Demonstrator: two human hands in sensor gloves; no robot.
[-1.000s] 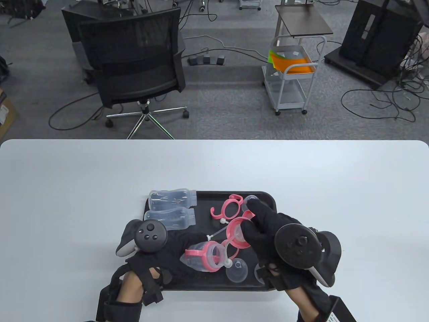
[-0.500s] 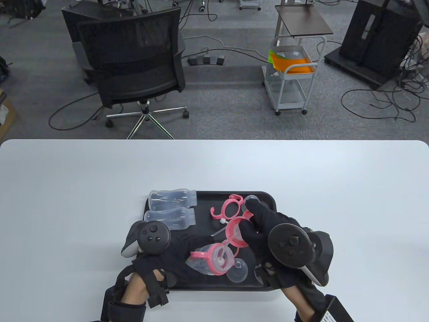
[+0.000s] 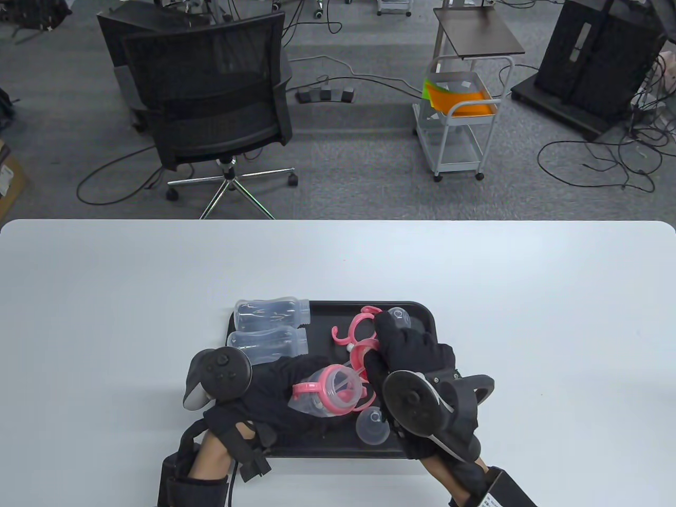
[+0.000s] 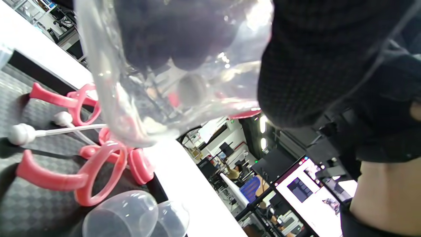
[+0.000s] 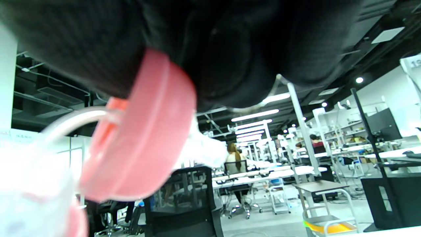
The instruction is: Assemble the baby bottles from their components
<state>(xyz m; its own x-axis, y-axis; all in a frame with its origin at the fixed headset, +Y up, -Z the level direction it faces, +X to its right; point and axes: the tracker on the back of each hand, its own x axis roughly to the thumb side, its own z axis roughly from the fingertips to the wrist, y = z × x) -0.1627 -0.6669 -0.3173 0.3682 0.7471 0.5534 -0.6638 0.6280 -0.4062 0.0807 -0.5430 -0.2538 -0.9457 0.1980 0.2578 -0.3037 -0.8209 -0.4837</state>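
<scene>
My left hand (image 3: 288, 383) grips a clear bottle (image 3: 319, 396) with a pink handle ring around its neck, held just above the black tray (image 3: 422, 314). In the left wrist view the bottle (image 4: 171, 82) fills the top, with my fingers (image 4: 312, 65) around it. My right hand (image 3: 393, 346) holds a pink collar (image 3: 362, 359) with a straw, right beside the bottle's mouth. The straw's lower end seems to reach into the mouth. The right wrist view shows the collar (image 5: 144, 131) under my fingers (image 5: 230, 49).
Two more clear bottles (image 3: 272, 312) (image 3: 269, 343) lie at the tray's left edge. A loose pink handle ring (image 3: 356, 325), a clear part (image 3: 400, 317) and a clear dome cap (image 3: 372, 425) lie in the tray. A second straw with a white weight (image 4: 19, 133) lies there too.
My right hand moved left and brought the collar and straw to the bottle's mouth. My left hand lifted the bottle slightly and turned its mouth toward the collar.
</scene>
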